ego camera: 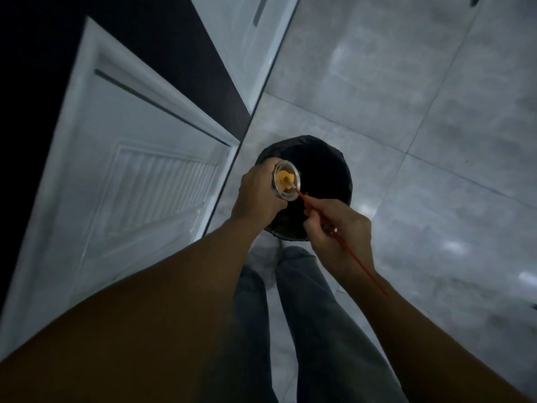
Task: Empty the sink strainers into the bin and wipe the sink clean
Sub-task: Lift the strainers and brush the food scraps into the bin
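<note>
Over the round black-lined bin [325, 170] on the grey tiled floor, I see from the head camera my left hand [257, 194] wrapped around a small round metal sink strainer [286, 180], fingers closed on its outer wall. That strainer sits above the bin's near-left rim, its open mouth tilted up toward the camera, and yellow-orange food scraps [283, 178] lie inside it. My right hand [338, 228] is above the bin's near edge, fingers pinched together on a thin red stick [343, 242]; whether this is one chopstick or a pair I cannot tell. The stick's tip reaches into the strainer and touches the scraps, while its far end runs back over my right wrist. Left of the bin stands a white panelled door [122, 158] with a louvred vent in its lower part, and beyond the bin's far-left side a second white panel [247, 45] meets a dark strip of wall. Just this side of the bin, my legs in grey trousers [305, 315] point down toward it.
</note>
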